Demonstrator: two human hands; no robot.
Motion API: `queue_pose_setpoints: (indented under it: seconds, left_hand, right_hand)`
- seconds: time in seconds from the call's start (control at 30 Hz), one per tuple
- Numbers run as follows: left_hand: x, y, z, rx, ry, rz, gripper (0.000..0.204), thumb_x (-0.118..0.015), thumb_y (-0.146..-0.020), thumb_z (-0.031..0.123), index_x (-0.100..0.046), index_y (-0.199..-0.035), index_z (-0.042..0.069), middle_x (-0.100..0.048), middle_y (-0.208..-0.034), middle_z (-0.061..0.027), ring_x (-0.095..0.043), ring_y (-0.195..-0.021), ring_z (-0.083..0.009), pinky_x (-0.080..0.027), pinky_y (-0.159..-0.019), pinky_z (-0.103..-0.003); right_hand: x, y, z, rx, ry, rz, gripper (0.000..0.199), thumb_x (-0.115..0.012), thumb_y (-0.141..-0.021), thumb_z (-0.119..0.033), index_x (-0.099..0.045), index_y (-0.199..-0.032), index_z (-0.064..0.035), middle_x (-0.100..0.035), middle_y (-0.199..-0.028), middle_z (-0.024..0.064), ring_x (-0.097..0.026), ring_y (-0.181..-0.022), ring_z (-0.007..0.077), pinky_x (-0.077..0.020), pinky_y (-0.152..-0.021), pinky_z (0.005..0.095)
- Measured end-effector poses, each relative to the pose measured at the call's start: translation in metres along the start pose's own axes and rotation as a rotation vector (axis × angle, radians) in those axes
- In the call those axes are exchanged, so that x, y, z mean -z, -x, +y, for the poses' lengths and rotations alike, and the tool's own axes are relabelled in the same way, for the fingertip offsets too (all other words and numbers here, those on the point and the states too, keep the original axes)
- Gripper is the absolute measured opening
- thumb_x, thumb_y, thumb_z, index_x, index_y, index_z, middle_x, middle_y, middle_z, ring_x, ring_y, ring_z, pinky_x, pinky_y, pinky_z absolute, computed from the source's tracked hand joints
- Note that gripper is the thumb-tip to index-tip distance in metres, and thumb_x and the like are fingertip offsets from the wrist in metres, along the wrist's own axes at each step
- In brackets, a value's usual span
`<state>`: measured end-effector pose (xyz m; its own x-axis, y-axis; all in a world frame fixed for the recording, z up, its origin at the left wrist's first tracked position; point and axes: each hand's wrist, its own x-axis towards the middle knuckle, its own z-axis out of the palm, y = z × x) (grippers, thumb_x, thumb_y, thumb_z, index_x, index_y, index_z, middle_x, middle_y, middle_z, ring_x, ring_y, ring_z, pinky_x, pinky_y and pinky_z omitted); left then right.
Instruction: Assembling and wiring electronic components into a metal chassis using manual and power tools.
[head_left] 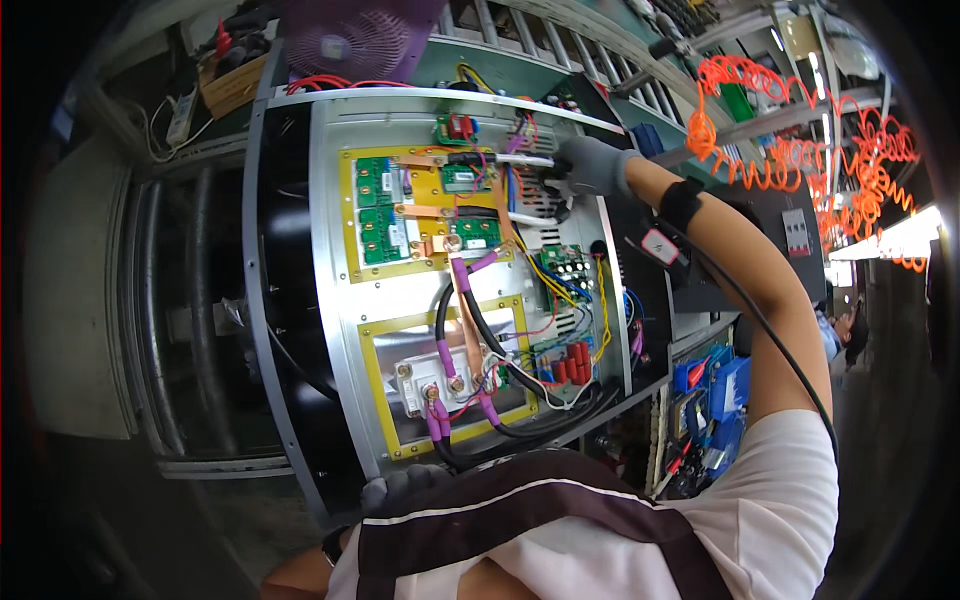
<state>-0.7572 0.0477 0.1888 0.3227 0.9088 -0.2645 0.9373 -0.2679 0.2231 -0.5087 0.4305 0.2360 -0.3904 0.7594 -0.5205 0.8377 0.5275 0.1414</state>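
Shelves and racks full of tools and parts fill the busy workshop behind a big grey metal cabinet [330, 300] that stands open. Up near its top right corner, the right hand [590, 165], in a grey glove, is closed around a small dark tool [556, 190] that touches the white wire bundles there. Just left of it sit green circuit boards [385, 210] on a yellow plate, and lower down thick black cables [480, 330] with purple ends bend over a white block. Red parts stand in a row near the bottom right. The left hand [400, 488], gloved too, rests at the cabinet's bottom edge, and you cannot tell if its fingers are curled. Orange curly hoses [800, 150] hang to the right, above a blue bin [725, 390] of small parts.
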Motion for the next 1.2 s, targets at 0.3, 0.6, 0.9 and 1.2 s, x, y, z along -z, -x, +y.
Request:
queue_pose_setpoints:
  seconds: [0.3,0.6,0.9,1.2]
  left_hand:
    - [0.007,0.008,-0.008,-0.142,-0.145,0.235,0.014,-0.051,-0.074,0.027,-0.039,-0.072,0.021,-0.035,-0.065,0.0051,-0.041,-0.064,-0.0103,-0.029,-0.064,-0.031]
    - [0.008,0.008,-0.013,-0.209,-0.207,0.398,0.017,-0.052,-0.069,0.028,-0.038,-0.072,0.019,-0.034,-0.064,0.0046,-0.041,-0.061,-0.0124,-0.028,-0.059,-0.034]
    - [-0.031,0.014,-0.021,-0.173,-0.373,0.143,0.017,-0.052,-0.069,0.031,-0.042,-0.077,0.020,-0.039,-0.069,0.0053,-0.046,-0.068,-0.0130,-0.030,-0.062,-0.035]
    - [0.003,0.007,-0.004,-0.229,-0.194,0.405,0.025,-0.058,-0.071,0.039,-0.053,-0.072,0.015,-0.049,-0.067,0.0007,-0.049,-0.061,-0.0179,-0.033,-0.060,-0.038]
  right_hand:
    - [-0.015,0.007,-0.029,-0.160,0.094,0.149,0.031,-0.062,-0.072,-0.024,-0.059,-0.093,-0.0003,-0.060,-0.098,0.0209,-0.059,-0.091,0.0341,-0.0471,-0.079,0.0399]
    - [0.014,0.036,-0.022,-0.225,0.145,0.021,0.024,-0.057,-0.073,-0.016,-0.063,-0.092,-0.0025,-0.063,-0.091,0.0197,-0.061,-0.086,0.0350,-0.0493,-0.075,0.0398]
    - [0.001,0.009,-0.006,-0.283,0.111,0.080,0.024,-0.063,-0.067,-0.012,-0.067,-0.089,-0.0034,-0.065,-0.091,0.0161,-0.063,-0.085,0.0318,-0.0507,-0.072,0.0388]
    - [-0.031,0.053,-0.042,-0.416,-0.105,0.351,0.027,-0.056,-0.076,-0.016,-0.064,-0.099,-0.0064,-0.064,-0.096,0.0140,-0.063,-0.089,0.0297,-0.0508,-0.072,0.0371]
